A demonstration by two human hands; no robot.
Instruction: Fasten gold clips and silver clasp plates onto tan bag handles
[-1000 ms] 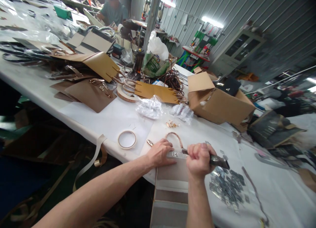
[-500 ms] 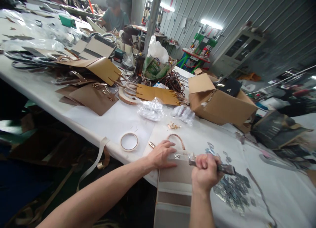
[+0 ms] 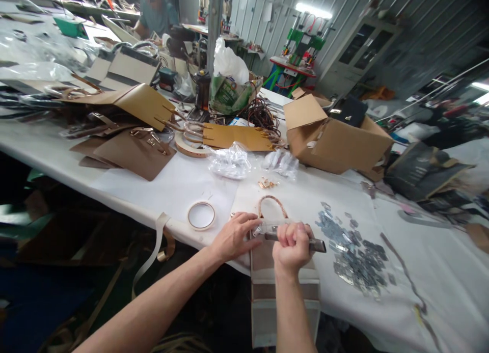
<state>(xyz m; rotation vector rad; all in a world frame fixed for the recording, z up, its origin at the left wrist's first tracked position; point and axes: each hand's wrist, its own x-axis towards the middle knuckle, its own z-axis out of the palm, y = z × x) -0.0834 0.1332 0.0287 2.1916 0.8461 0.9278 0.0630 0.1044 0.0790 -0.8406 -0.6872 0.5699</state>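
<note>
My right hand (image 3: 292, 246) is closed round the dark handle of a hammer (image 3: 318, 245), whose metal end lies over the top edge of a light grey bag piece (image 3: 263, 292). Fingers spread, my left hand (image 3: 237, 236) rests at that edge's left corner, beside the hammer's end. A curved brown bag handle (image 3: 273, 197) loops beyond the edge. The piece hangs over the table's front edge towards me. To its right lies a heap of small flat metal plates (image 3: 359, 261). Small gold-coloured fittings (image 3: 267, 183) lie farther back.
A tape roll (image 3: 201, 216) lies left of my left hand. Brown bag panels (image 3: 133, 152), plastic bags (image 3: 230, 161) and a cardboard box (image 3: 340, 144) stand across the back of the white table (image 3: 420, 241). A person (image 3: 158, 17) sits at the far left.
The hammer and my right hand have moved left along the bag piece's top edge, close to my left hand. My left hand has shifted slightly left. The view has tilted a little.
</note>
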